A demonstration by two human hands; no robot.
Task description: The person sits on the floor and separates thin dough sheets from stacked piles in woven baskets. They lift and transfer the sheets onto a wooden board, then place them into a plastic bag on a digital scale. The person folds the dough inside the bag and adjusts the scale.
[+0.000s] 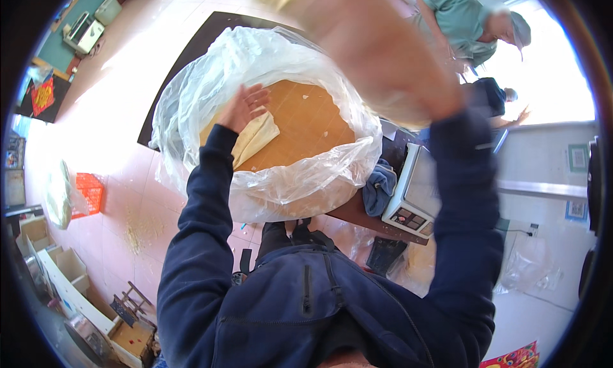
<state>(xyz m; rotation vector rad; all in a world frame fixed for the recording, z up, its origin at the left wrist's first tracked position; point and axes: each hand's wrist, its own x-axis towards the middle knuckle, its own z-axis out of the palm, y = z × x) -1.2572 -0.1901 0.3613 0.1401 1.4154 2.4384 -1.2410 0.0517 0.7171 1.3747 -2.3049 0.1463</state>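
A wide round container lined with a clear plastic bag (pixel 198 74) stands in front of me, its flat bottom (pixel 313 122) tan-brown. On the left side of that bottom lies a folded, pale cream sheet (pixel 258 138), thin and soft-looking; its material I cannot tell. My left hand (pixel 246 106) is at the sheet's upper end, fingers apart and nothing gripped. Raised high over the container's far right rim, my right hand (pixel 377 45) is smeared by motion. A pale yellow blur shows beside it at the top edge; whether the hand holds it is unclear.
The container rests on a dark table (pixel 211 39). To its right are a blue cloth (pixel 379 188) and a white scale (pixel 408 189). A co-worker in green (pixel 460 17) stands at the far right. An orange crate (pixel 88 192) sits on the floor to the left.
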